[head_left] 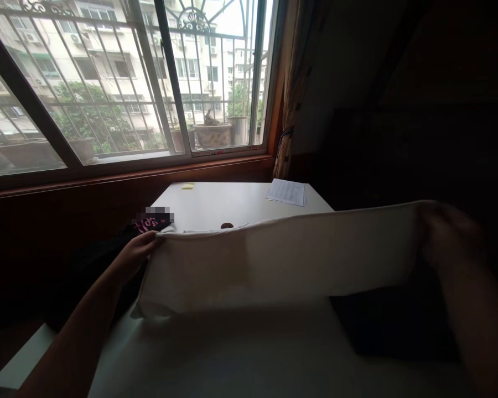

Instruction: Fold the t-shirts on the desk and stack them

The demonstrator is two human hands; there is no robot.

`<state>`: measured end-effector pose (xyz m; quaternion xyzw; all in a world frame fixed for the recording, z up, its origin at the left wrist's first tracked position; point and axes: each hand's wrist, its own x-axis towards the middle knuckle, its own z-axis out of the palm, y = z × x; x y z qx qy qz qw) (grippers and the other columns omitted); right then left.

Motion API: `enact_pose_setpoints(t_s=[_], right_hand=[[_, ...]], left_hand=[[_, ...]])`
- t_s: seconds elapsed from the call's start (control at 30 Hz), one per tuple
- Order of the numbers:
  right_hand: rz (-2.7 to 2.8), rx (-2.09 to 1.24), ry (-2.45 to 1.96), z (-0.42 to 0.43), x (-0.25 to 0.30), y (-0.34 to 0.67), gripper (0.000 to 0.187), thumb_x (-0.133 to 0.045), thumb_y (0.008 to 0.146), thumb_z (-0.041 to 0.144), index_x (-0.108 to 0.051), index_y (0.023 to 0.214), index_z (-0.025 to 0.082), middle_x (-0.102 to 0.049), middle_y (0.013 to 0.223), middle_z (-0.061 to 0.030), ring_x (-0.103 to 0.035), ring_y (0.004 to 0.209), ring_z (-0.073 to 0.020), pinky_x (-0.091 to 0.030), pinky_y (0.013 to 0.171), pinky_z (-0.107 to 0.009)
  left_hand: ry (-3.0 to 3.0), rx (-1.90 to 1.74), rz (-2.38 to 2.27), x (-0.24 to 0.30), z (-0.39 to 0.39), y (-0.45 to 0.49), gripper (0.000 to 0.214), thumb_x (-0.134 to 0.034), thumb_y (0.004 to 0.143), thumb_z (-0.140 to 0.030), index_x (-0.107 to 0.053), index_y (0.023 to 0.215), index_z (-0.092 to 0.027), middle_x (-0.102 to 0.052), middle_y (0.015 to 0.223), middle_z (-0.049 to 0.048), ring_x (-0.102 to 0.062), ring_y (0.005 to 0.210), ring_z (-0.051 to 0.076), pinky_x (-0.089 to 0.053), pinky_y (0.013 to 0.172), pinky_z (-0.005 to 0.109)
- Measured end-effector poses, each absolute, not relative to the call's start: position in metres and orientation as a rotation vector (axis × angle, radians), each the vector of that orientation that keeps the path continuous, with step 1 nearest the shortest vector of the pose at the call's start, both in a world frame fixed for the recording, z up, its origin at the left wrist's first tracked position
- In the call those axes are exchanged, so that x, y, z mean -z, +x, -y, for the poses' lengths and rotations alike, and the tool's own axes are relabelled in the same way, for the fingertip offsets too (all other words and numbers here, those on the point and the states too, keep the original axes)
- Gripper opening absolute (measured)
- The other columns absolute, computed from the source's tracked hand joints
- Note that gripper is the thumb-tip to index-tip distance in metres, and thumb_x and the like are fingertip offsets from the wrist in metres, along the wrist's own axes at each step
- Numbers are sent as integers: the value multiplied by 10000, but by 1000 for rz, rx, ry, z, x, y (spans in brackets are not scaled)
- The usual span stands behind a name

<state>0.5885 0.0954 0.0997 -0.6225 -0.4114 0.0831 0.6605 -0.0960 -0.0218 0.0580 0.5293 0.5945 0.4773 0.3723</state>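
Between my two hands a white cloth (290, 254) is stretched, hanging above the table with its top edge nearly straight. Whether it is a garment I cannot tell. My left hand (136, 251) pinches its top left corner. At the top right corner my right hand (448, 237) grips the cloth, blurred and in shadow. Behind my left arm lies a black garment (103, 249) with pink lettering. Under the cloth's right end rests a dark folded cloth (390, 320). A small brown round object (227, 225) peeks over the cloth's top edge.
The white table (224, 202) runs toward the window (128, 83). At its far end lie papers (287, 192) and a yellow sticky note (188, 186). A tied curtain (288, 110) hangs beside the window. The room to the right is dark.
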Motion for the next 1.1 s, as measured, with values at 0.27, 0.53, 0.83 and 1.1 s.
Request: enact_pose_setpoints(t_s=[0.27, 0.53, 0.83, 1.1], right_hand=[[1097, -366, -1573, -162, -54, 551, 358, -616, 883, 409, -657, 1178, 210, -711, 1088, -95, -618, 830, -190, -502, 772, -364], [1781, -167, -1396, -168, -3, 463, 266, -494, 961, 324, -691, 1114, 234, -692, 1097, -137, -617, 1069, -280, -509, 983, -479], [2572, -158, -855, -80, 61, 338, 415, -537, 1002, 341, -595, 1403, 248, -550, 1489, -101, -492, 1383, -267, -413, 1168, -468], [2681, -117, -1013, -33, 63, 349, 495, -465, 1031, 397, -486, 1513, 289, -388, 1634, -31, -291, 1528, -254, -265, 1247, -488]], left_hand=[[1423, -993, -1745, -20, -71, -84, 456, -738, 652, -597, -654, 778, -167, -639, 731, 18, -579, 685, 184, -450, 634, 283], [1442, -943, -1957, 17, -92, -94, 274, -693, 647, -465, -653, 714, -203, -669, 711, 23, -614, 751, 230, -439, 701, 308], [1432, -945, -1925, 32, -85, -107, 456, -707, 610, -598, -687, 780, -176, -668, 753, 36, -602, 747, 222, -430, 672, 295], [1388, -892, -1864, 32, -49, -110, 508, -737, 601, -624, -698, 804, -161, -648, 711, 28, -576, 667, 199, -421, 611, 278]])
